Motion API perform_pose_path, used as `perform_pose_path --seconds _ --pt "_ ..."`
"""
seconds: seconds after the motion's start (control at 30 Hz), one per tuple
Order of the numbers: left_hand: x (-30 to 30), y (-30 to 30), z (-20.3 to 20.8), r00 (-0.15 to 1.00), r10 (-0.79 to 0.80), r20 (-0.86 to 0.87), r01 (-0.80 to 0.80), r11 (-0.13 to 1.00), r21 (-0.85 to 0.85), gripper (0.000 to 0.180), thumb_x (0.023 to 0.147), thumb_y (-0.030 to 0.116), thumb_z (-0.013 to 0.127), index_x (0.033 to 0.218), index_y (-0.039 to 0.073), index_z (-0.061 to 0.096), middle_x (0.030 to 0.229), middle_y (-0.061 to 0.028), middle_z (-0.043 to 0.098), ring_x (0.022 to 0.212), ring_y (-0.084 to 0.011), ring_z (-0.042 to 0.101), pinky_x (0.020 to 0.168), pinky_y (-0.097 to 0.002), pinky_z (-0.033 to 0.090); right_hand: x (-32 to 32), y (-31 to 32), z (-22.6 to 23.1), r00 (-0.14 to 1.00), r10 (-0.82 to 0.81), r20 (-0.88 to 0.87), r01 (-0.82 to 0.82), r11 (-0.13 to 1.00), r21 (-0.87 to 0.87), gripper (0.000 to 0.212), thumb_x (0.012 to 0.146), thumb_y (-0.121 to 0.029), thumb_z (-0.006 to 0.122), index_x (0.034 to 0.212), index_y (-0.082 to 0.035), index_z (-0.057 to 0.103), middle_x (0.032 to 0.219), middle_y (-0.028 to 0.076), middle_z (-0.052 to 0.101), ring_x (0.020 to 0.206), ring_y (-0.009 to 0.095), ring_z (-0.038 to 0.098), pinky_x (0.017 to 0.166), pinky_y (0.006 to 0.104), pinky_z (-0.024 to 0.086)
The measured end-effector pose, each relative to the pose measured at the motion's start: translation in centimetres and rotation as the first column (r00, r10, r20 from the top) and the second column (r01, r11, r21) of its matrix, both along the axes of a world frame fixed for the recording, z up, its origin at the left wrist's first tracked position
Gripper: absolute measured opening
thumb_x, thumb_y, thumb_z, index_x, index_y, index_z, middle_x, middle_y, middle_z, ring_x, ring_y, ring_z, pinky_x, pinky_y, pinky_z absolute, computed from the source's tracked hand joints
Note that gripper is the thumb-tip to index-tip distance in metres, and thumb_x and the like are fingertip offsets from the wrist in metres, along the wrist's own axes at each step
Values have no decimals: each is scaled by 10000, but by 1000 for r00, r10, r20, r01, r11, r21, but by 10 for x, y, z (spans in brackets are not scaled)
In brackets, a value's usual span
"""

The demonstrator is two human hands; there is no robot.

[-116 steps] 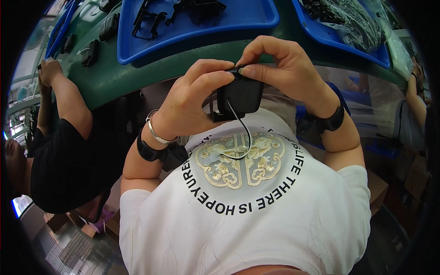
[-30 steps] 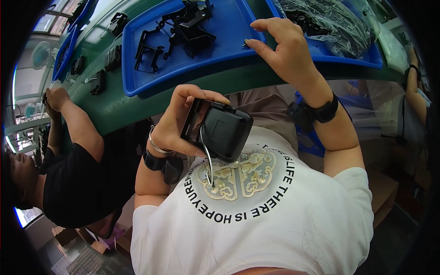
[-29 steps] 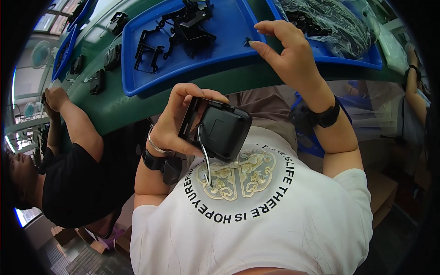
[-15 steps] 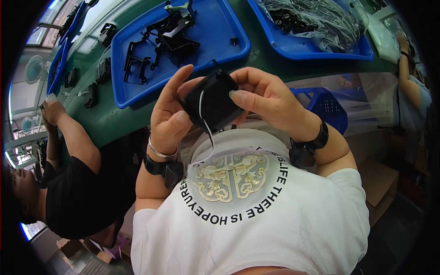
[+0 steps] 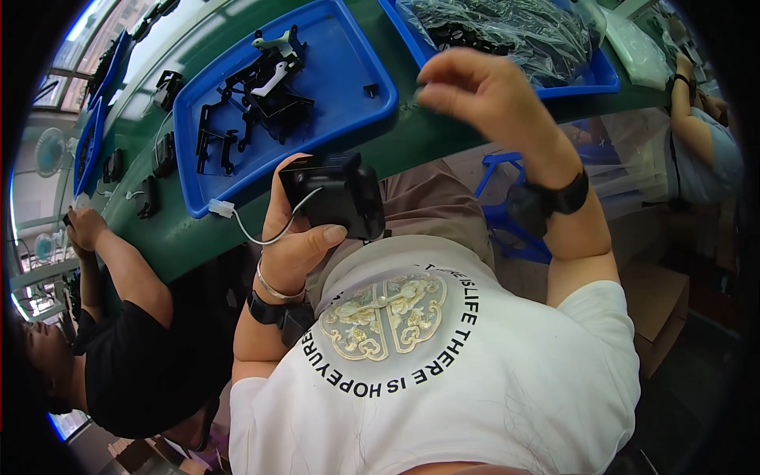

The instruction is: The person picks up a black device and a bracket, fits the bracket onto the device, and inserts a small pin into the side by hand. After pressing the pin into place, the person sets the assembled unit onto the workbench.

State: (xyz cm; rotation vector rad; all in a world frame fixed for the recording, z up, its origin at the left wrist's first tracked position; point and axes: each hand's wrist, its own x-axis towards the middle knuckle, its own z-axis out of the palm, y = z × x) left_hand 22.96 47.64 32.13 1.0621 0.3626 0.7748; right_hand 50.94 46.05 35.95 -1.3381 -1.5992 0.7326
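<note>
My left hand (image 5: 294, 252) is wrapped round a black plastic housing (image 5: 342, 198), with the thumb pressed on its near side. A thin white cable (image 5: 265, 242) loops out of the housing and ends in a small white connector (image 5: 222, 208) beside the left blue tray. Raised away from the housing, my right hand (image 5: 479, 91) hovers by the near edge of the right blue tray (image 5: 566, 89). Its fingers are bent, slightly blurred, with a gap between thumb and forefinger and nothing visible between them.
Black brackets (image 5: 273, 99) lie in the left blue tray (image 5: 190, 186) on the green table (image 5: 237, 229). Clear plastic bags (image 5: 507, 32) with dark parts fill the right tray. Black units (image 5: 148, 196) with cables lie at left. A co-worker (image 5: 119, 332) sits left; another person's arm (image 5: 690, 119) shows at right.
My right hand has let go of the black housing and moved up and right toward the right tray. My left hand keeps the housing, now lower and turned, with its cable swung out left.
</note>
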Motion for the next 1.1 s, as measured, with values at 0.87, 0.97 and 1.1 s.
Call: perform_pose_path --seconds 0.87,0.97,1.1 --pt "2 3 5 999 11 42 -1 973 -230 521 808 -9 537 1288 54 345 1175 -160 513 1071 -284 561 855 -431 521 -59 -38 -24 974 215 -72 -186 940 287 283 750 54 693 1018 13 611 987 94 620 862 140 608 742 224 499" --pt "3 1 7 1000 27 5 -25 970 -241 513 817 -1 543 1287 55 346 1176 -160 510 1068 -281 562 837 -432 534 -67 -38 -31 972 166 -165 -121 961 250 281 744 52 694 1012 9 621 978 101 622 855 146 612 729 227 501" --pt "4 -1 6 998 47 -33 -54 970 -239 504 828 11 555 1285 61 348 1173 -157 506 1064 -277 564 821 -431 547 -69 -35 -30 988 140 -63 -113 941 320 275 732 54 698 996 8 634 965 109 622 834 155 615 703 229 504"
